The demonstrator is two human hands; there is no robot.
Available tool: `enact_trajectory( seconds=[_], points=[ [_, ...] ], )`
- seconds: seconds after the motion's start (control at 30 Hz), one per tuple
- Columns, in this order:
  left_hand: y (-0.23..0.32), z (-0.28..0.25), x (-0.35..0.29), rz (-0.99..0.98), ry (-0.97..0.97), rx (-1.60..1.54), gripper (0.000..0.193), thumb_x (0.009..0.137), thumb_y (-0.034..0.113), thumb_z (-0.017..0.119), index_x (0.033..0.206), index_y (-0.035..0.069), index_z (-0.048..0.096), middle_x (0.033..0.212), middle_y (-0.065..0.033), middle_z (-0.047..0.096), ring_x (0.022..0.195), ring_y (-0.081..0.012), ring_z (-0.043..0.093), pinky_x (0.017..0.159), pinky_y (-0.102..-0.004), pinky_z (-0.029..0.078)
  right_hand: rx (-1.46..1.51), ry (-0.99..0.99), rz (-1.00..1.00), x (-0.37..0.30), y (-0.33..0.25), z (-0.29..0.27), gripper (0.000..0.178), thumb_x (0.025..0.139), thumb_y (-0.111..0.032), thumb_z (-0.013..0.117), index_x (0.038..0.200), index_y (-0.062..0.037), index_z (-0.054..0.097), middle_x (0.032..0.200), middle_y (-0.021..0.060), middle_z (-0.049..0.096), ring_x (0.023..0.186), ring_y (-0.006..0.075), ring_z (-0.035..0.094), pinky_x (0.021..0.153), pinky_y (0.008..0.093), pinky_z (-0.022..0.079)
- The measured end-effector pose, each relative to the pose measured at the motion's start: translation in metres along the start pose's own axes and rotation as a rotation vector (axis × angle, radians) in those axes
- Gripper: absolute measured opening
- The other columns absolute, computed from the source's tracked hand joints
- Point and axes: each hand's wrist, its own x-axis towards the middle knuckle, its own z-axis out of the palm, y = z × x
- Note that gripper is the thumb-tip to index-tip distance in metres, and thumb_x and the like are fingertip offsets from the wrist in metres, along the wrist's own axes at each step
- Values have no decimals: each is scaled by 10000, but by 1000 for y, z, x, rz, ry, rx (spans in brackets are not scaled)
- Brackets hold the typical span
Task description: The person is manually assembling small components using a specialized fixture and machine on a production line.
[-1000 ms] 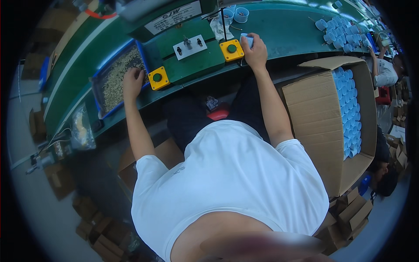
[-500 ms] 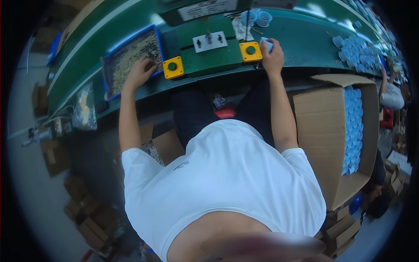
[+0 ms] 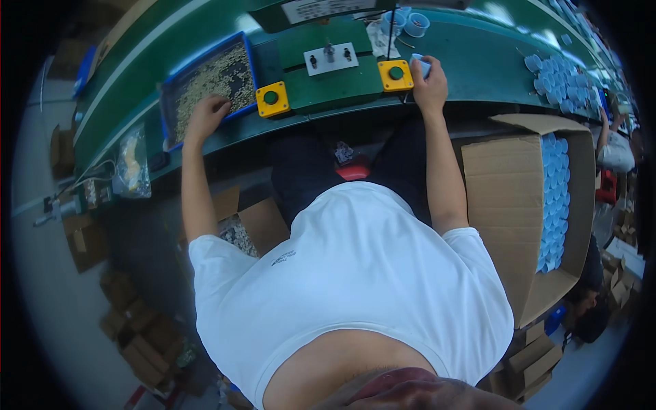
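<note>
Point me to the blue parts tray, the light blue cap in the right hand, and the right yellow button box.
blue parts tray point(image 3: 166, 96), head view, left rim.
light blue cap point(image 3: 421, 63), head view, visible top above fingers.
right yellow button box point(image 3: 395, 75), head view, top face.

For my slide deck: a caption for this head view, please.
Left hand in blue tray of small parts; right hand holds a pale blue cap.

A long green workbench point(image 3: 471, 65) curves across the far side. On it at the left lies a blue-rimmed tray point(image 3: 205, 82) heaped with small pale parts. Right of the tray sit 2 yellow button boxes point(image 3: 272, 100), each with a green button, and between them, a little farther back, a white plate fixture point(image 3: 331, 58) with small upright pins. 2 pale blue cups point(image 3: 406, 20) stand far of the right box; many more blue caps point(image 3: 557, 85) crowd the bench's right end.
</note>
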Motion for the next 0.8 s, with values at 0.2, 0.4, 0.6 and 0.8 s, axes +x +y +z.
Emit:
enact_trajectory(
  seconds=[0.2, 0.4, 0.6, 0.8],
  points=[
    [23, 31, 37, -31, 75, -140, 218, 964, 205, 681, 1067, 20, 732, 972, -151, 694, 911, -275, 694, 799, -365, 530, -27, 75, 6, 2, 4, -5, 506, 941, -489, 690, 1216, -67, 652, 1033, 205, 725, 938, 396, 701, 790, 459, 546],
    [7, 46, 30, -73, 162, -245, 210, 972, 183, 673, 1058, 1, 732, 957, -167, 730, 876, -249, 714, 802, -358, 550, 83, 43, 95, 8, 1, 5, 649, 815, -493, 817, 1272, -73, 628, 1139, 208, 695, 1043, 392, 662, 888, 457, 536],
    [27, 43, 37, -77, 219, -94, 236, 970, 211, 662, 1063, 6, 733, 985, -184, 733, 918, -302, 718, 829, -385, 548, -5, 186, -91, 10, 16, -5, 642, 761, -409, 879, 1260, -77, 649, 1178, 194, 667, 1088, 374, 620, 919, 436, 527],
    [39, 46, 34, -5, 259, 44, 249, 992, 224, 628, 1075, 5, 714, 968, -189, 727, 896, -348, 709, 793, -403, 542, 73, 20, 69, 4, 23, -29, 630, 761, -365, 881, 1286, -105, 651, 1173, 157, 654, 1099, 331, 615, 913, 421, 539]
  ],
)
